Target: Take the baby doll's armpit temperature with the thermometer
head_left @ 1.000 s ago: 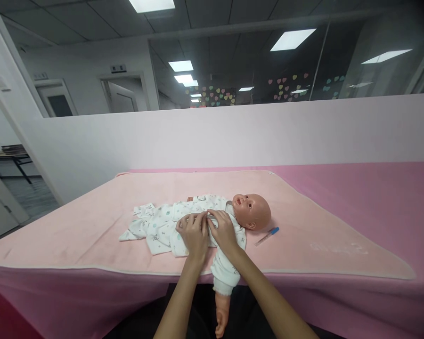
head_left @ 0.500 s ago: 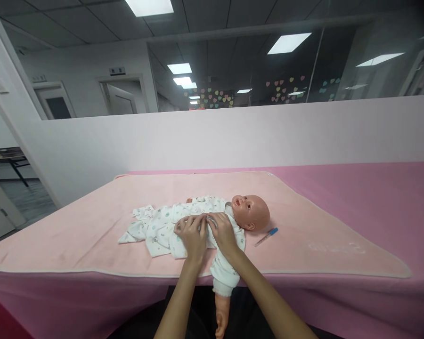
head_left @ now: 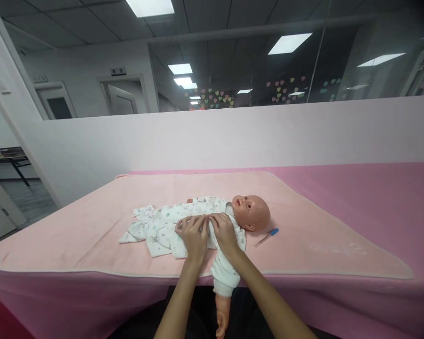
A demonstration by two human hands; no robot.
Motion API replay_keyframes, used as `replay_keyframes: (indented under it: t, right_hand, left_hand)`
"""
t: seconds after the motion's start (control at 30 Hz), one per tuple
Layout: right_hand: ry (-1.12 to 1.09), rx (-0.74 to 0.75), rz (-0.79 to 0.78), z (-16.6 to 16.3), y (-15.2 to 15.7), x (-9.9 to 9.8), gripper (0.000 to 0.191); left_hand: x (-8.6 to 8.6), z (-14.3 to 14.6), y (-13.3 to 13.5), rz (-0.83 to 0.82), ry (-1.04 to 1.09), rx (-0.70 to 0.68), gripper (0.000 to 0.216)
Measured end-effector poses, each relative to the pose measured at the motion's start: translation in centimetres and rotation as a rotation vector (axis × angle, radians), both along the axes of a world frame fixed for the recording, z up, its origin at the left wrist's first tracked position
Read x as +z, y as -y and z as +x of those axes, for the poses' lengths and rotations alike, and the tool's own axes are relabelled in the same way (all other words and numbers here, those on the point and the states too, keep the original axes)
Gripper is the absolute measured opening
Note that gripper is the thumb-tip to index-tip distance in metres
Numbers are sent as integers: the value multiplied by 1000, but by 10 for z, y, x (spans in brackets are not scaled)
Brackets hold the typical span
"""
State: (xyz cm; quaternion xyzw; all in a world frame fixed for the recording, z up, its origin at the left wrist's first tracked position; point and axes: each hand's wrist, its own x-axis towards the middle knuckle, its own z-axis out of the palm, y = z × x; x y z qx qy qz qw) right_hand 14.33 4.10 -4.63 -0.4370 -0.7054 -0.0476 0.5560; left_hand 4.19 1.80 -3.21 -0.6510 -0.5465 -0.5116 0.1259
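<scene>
Under left hand (head_left: 194, 233), right hand (head_left: 224, 231), doll (head_left: 253, 213) partly hidden

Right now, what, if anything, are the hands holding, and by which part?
The left hand and right hand have their fingertips close together over the front of the doll's printed garment; whether they pinch its fabric cannot be told.

Doll (head_left: 215, 204) on blanket (head_left: 321, 226), thermometer (head_left: 267, 237) right of its torso
</scene>
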Motion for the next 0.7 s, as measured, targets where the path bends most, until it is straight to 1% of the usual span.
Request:
replay_keyframes:
  t: [0.2, 0.37, 0.43, 0.53, 0.63, 0.7]
  right_hand:
    - [-5, -5, -16, -1, 5, 3, 21]
    - [-21, -6, -37, -1, 6, 4, 20]
    - [-23, -7, -44, -1, 6, 3, 19]
    - [-8, -27, -27, -2, 7, 4, 20]
    - [57, -74, 45, -7, 12, 10, 24]
    - [151, -33, 89, -14, 16, 16, 28]
  left_hand:
    - [2, 2, 2, -3, 39, 8, 21]
    - [3, -8, 4, -29, 238, 136, 22]
    - [4, -15, 6, -64, 281, 158, 23]
    - [3, -22, 8, -126, 250, 138, 21]
    - [3, -22, 9, -168, 212, 147, 17]
    - [3, -21, 9, -186, 204, 165, 16]
